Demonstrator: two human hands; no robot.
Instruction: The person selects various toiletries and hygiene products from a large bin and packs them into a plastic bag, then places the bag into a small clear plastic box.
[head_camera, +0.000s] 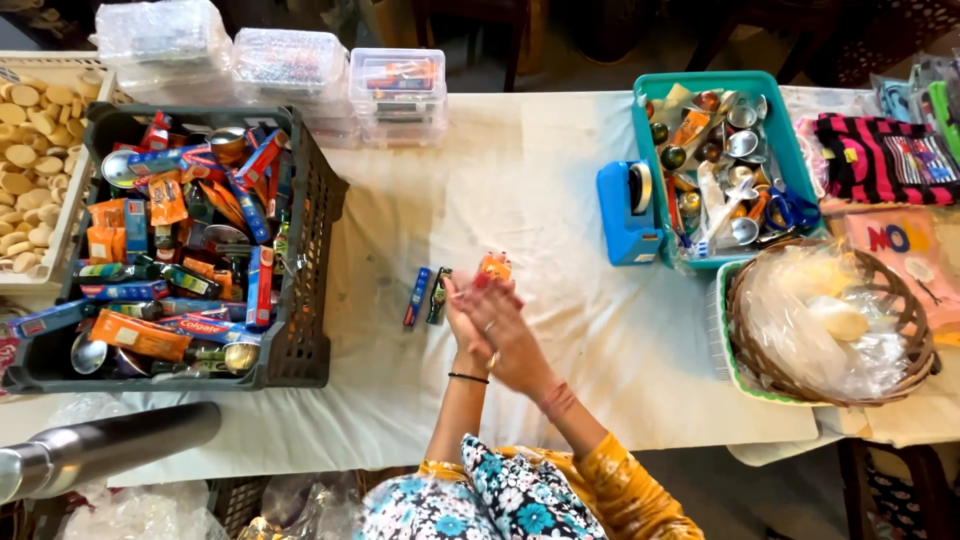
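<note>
The white-clothed surface (560, 200) bears a full dark crate (310, 250) at its far left. Right of the crate lie a blue tube box (417, 297) and small bottle (438, 295). Just right of these, left hand (462, 318) and right hand (508, 335) press together, pinching an orange packet (493, 267); most items remain crated.

**Worktop layout, crate to basket**

At the left of the worktop (540, 170) stands a crate (310, 240) filled with toothpaste boxes (258, 285) and spoons (88, 352). Left of it sits a tray of round biscuits (25, 170); behind it, stacked lidded boxes (397, 85). Two small packets (428, 296) lie on the cloth between the crate and the hands (495, 325), which meet near the front edge. To the right, a tape dispenser (627, 215) touches a bin (790, 140). A wicker basket (900, 300) sits before that bin.
</note>
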